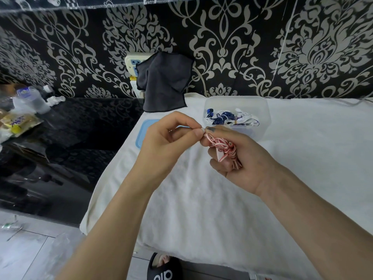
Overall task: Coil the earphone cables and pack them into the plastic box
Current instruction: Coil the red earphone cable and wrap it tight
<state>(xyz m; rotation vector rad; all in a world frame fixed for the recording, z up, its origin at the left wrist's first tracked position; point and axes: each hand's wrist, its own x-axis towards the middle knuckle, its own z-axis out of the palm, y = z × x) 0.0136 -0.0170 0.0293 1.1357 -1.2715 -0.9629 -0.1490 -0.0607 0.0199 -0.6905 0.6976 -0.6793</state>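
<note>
A red-and-white earphone cable (224,149) lies bundled in coils in my right hand (242,158), whose fingers curl round it above the white towel. My left hand (171,142) pinches the loose end of that cable between thumb and forefinger, right beside my right forefinger. Behind the hands stands a clear plastic box (262,110) holding coiled blue earphones (222,118) and white earphones (245,118). The box's blue lid (144,130) lies flat to the left, partly hidden by my left hand.
A white towel (222,199) covers the work surface. A dark grey cloth (164,81) hangs over a wall socket at the back. To the left is a glossy black table (70,138) with bottles and snack packets. A black slipper (164,268) shows at the bottom edge.
</note>
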